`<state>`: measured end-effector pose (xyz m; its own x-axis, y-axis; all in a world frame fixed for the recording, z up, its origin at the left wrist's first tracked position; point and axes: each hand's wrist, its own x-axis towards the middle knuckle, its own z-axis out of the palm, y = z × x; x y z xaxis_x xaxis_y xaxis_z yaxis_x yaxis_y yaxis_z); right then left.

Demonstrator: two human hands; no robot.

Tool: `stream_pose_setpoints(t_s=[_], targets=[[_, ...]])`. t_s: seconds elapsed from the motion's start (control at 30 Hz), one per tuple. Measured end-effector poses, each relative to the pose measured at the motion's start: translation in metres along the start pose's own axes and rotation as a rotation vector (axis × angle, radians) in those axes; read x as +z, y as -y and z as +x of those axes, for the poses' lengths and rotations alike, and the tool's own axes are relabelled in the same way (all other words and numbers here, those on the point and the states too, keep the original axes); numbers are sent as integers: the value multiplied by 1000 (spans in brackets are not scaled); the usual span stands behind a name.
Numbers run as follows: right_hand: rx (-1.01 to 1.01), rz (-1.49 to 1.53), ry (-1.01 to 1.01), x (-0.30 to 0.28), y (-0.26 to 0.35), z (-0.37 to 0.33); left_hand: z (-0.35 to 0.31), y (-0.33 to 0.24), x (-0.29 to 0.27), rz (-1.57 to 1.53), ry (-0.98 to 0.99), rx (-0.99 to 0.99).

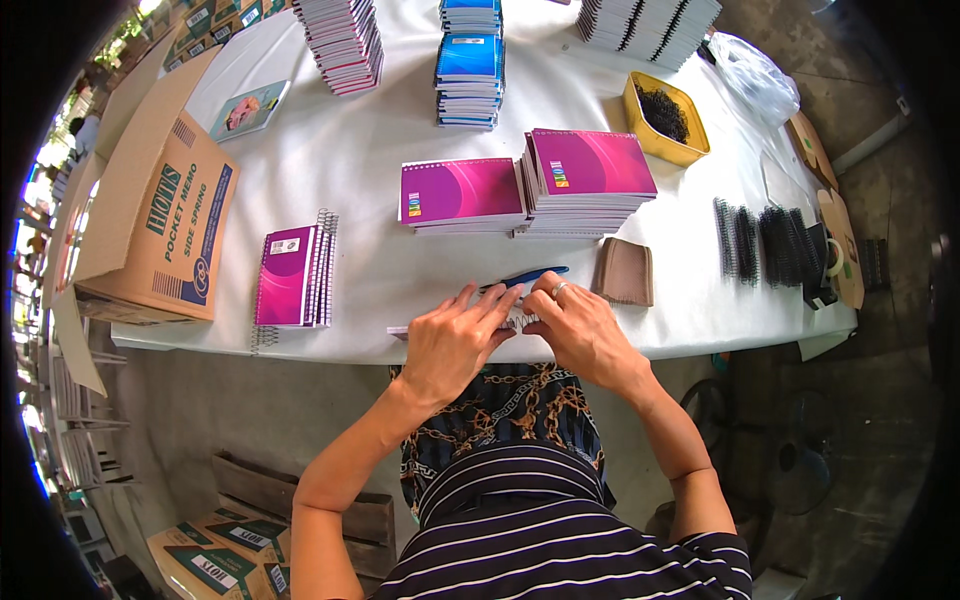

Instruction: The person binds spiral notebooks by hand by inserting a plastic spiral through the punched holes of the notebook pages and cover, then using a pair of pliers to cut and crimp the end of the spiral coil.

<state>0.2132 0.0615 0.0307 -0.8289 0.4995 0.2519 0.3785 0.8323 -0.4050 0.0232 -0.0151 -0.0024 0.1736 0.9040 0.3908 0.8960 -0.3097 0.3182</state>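
At the near table edge, my left hand (452, 338) and my right hand (585, 328) are close together with fingers bent inward. Both grip a small notebook (397, 331), mostly hidden under my left hand. Part of a wire coil (524, 321) shows between my fingertips. Just beyond them lies a blue pen-like tool (540, 275). A brown block-like stack (627, 272) sits right of my right hand. Past these stand two stacks of purple notepads (465, 188) with punched edges. Finished-looking purple spiral notebooks (288, 275) stand to the left, coils sticking out.
An open cardboard box (165, 215) stands at left. A yellow tub (668, 115) holds small black wire pieces. Black coils (765, 243) lie at right, below a plastic bag (752, 75). Blue notebooks (470, 80) and other stacks (340, 45) stand at the back.
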Motion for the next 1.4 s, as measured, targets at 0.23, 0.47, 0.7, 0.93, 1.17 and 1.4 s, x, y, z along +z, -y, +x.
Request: stream_pose_setpoints(t_s=[0.23, 0.47, 0.7, 0.93, 1.17, 1.4], targets=[[93, 81, 88, 0, 8, 2, -2, 2, -3, -34, 67, -26], [343, -129, 210, -65, -71, -35, -8, 8, -13, 42, 284, 34], [500, 95, 260, -85, -106, -42, -18, 23, -21, 140, 163, 79], [35, 592, 491, -21, -64, 31, -9, 33, -31, 145, 249, 4], [-1, 705, 462, -29, -68, 43, 2, 50, -29, 70, 258, 9], [-40, 708, 427, -20, -72, 47, 19, 53, -36, 71, 486, -69]])
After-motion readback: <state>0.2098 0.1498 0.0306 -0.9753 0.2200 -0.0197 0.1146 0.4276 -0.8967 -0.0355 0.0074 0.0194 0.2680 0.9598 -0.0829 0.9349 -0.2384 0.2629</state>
